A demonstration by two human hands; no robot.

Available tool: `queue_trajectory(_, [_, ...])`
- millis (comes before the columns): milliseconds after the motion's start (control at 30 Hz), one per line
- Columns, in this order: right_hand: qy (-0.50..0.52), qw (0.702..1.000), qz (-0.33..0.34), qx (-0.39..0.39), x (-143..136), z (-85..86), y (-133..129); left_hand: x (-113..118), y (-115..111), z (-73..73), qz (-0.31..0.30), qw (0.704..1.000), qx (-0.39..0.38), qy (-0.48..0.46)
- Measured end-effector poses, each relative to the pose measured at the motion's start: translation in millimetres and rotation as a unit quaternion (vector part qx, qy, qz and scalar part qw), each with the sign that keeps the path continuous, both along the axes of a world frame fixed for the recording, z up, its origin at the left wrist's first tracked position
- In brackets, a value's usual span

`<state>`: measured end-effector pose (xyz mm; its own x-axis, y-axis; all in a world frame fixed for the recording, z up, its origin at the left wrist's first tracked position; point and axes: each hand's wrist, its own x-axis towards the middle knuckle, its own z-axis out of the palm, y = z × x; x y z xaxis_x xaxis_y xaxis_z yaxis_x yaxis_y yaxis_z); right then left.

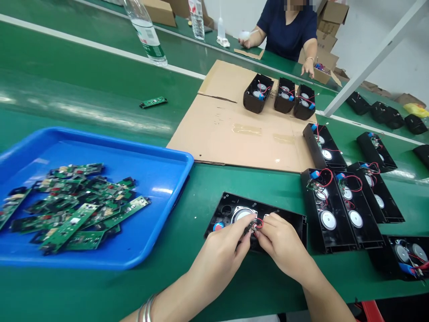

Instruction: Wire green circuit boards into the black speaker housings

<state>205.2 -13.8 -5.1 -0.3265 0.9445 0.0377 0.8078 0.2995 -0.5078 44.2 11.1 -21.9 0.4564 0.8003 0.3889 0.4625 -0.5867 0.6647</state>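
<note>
A black speaker housing (pixel 278 209) lies in front of me on the green bench, with a round speaker (pixel 243 213) and a blue cylindrical part (pixel 218 226) in it. Above this housing my left hand (pixel 223 248) pinches a small circuit board (pixel 248 228), most of it hidden by the fingers. My right hand (pixel 283 239) is closed against it from the other side, its fingertips on a red wire (pixel 259 223). Whether the wire's end sits in the board cannot be seen.
A blue tray (pixel 161 219) with several green circuit boards (pixel 72 226) stands left; one board (pixel 153 102) lies behind it. Cardboard (pixel 231 129) bears three housings (pixel 256 96); more housings (pixel 326 197) stand right. A water bottle (pixel 147 38) is farther back. A co-worker (pixel 288 31) sits opposite.
</note>
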Motion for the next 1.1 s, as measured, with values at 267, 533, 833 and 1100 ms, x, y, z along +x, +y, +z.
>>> queue_trajectory(267, [0.029, 0.999, -0.034, 0.003, 2, -2.5, -4, -6, 6, 16.1, -0.058, 0.991, -0.12, -0.007])
queue_trajectory(533, [0.099, 0.994, -0.041, -0.026, 4, -1.3, -3, -8, 6, 24.8, -0.068, 0.969, -0.237, -0.034])
queue_trajectory(833, [0.004, 0.994, -0.063, 0.09, 10, 0.5, -12, -7, 4, 19.2, -0.041, 0.971, -0.233, -0.036])
queue_trajectory(1100, [-0.187, 0.978, -0.059, -0.071, 10, 10.2, -27, -25, 18, 25.6, -0.04, 0.952, -0.295, -0.064])
